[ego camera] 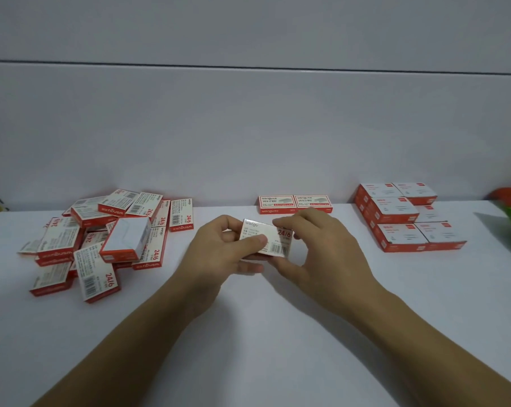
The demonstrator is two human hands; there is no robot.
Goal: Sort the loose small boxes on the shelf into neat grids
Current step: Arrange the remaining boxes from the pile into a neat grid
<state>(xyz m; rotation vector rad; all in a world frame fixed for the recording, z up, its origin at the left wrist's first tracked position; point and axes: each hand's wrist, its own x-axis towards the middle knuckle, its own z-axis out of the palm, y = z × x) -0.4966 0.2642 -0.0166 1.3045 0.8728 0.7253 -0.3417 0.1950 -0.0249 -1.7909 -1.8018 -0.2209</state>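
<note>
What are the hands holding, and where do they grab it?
One small staple box: left hand grips its left end, thumb on top; right hand pinches its right end.

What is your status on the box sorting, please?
Left hand and right hand both grip one small box. Loose pile unsorted at left; two boxes lined up at back. Path clear.

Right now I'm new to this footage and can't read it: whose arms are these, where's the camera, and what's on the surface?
This is one picture from a camera worn on a person's head, looking down at their bare hands. The left hand and right hand together hold one small white-and-red cardboard box above the white shelf. At left lies a loose heap of similar boxes. At the back stand two neat boxes side by side. At right is a tidy grid of squarer red-and-white boxes.
</note>
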